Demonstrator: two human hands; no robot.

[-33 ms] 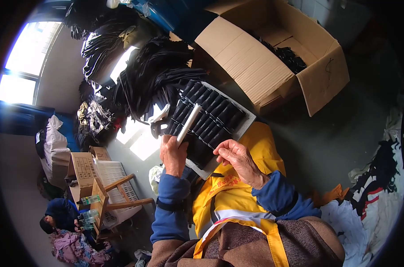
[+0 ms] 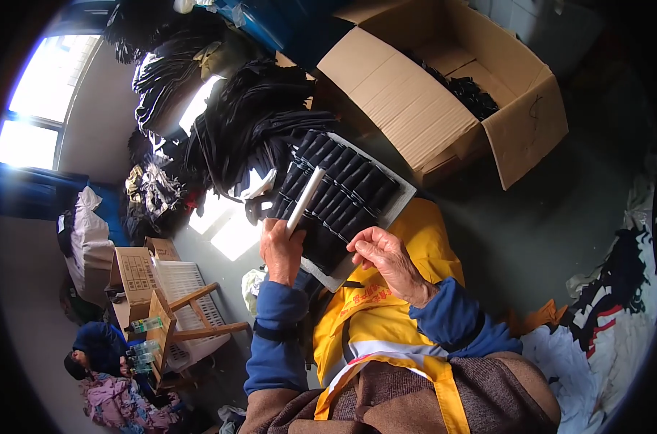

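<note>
My left hand [image 2: 281, 249] is closed round the lower end of a slim white rod [image 2: 306, 197], which slants up and to the right. Behind the rod lies a flat pale board [image 2: 399, 201], tilted, at the front of my lap. Rows of small black rolls [image 2: 354, 177], apparently cloth, cover most of it. Near the board's lower right edge is my right hand [image 2: 388, 262], its thumb and forefinger pressed together. Whatever they may pinch is too small to make out. A yellow apron [image 2: 422, 239] covers my lap.
Dark cloth strips [image 2: 234, 130] are heaped beyond the board. An open cardboard box [image 2: 408, 79] with black pieces inside stands far right. White and dark cloth [image 2: 596, 354] lies at right. To the left are a wooden stool [image 2: 198, 311], a white crate [image 2: 180, 278] and another person [image 2: 119, 376].
</note>
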